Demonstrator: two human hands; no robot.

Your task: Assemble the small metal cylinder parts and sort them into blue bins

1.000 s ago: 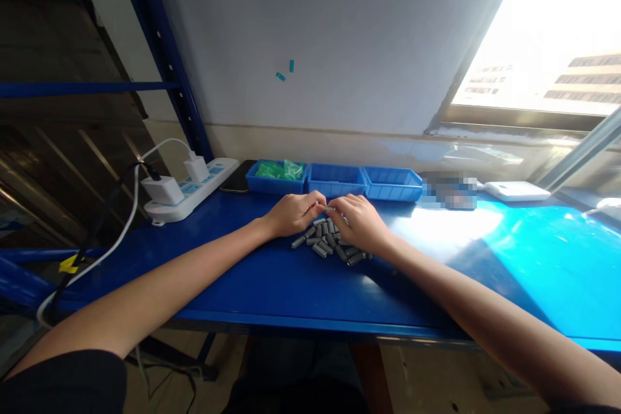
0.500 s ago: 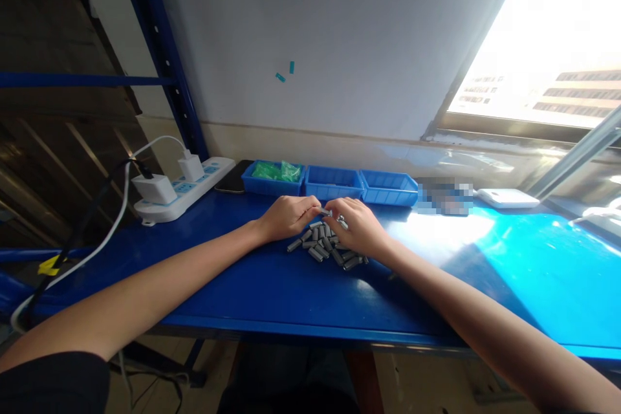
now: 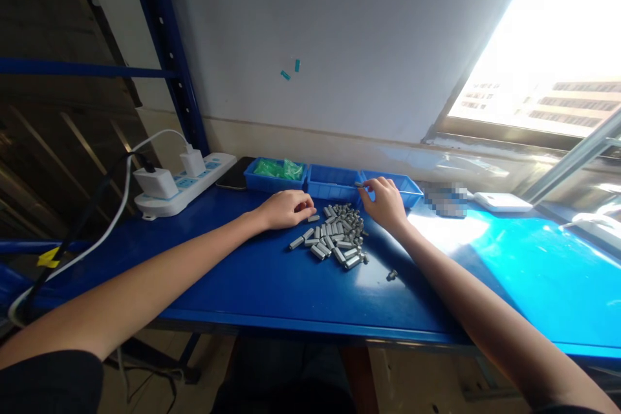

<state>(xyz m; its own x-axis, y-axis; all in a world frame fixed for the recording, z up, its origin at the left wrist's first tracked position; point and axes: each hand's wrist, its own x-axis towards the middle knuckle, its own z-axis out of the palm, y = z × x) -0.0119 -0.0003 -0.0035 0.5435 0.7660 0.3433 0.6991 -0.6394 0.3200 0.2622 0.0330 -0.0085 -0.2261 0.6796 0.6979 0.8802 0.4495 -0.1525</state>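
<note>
A pile of small grey metal cylinders (image 3: 339, 254) and screw-like pieces (image 3: 353, 215) lies on the blue table. At the pile's left edge is my left hand (image 3: 290, 209), its fingers curled together beside one cylinder (image 3: 313, 218); whether it holds anything is hidden. My right hand (image 3: 383, 202) pinches a small metal piece (image 3: 359, 185) between thumb and finger, over the front edge of the middle blue bin (image 3: 334, 191). Behind that hand stands the right blue bin (image 3: 410, 194). The left blue bin (image 3: 275, 184) contains green plastic bags (image 3: 277, 169).
A white power strip (image 3: 179, 194) with plugs and cables lies at the left, next to a dark phone (image 3: 235, 174). A few metal bits (image 3: 392, 275) sit apart near my right forearm. A white device (image 3: 502, 201) rests at the back right.
My hands have moved apart. The right one has gone up and right to the bins with a small piece, uncovering more of the pile. My left hand has shifted slightly.
</note>
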